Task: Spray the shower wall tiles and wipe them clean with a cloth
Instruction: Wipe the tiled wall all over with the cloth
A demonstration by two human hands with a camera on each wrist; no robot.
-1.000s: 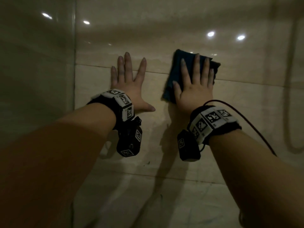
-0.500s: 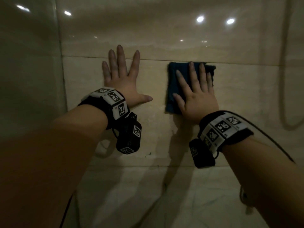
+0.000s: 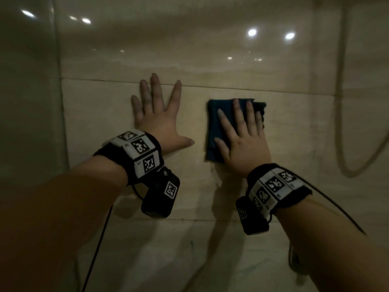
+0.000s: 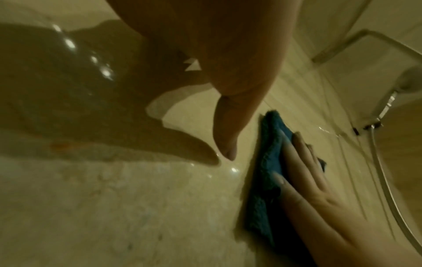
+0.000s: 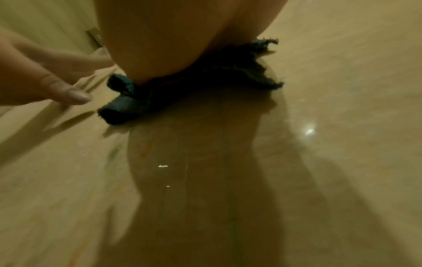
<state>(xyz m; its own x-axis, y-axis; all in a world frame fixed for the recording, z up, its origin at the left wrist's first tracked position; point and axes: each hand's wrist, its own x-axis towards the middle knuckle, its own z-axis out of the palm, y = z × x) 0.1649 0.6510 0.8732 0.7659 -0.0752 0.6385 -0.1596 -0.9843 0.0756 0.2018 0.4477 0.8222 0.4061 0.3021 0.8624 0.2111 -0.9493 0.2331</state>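
Head view: a folded blue cloth (image 3: 216, 131) is pressed flat against the beige wall tile (image 3: 294, 127).
Under the right hand (image 3: 244, 144), fingers straight, nothing is clenched; the left hand (image 3: 155, 121), just beside, is spread bare on the tile, probably as a brace.

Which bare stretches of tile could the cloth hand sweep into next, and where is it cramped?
Free: the tile right of the blue cloth up to the hanging hose, and the tile below both wrists, under the lower grout line. Crowded: the narrow strip between the left hand, flat on the wall, and the right hand pressing the cloth.
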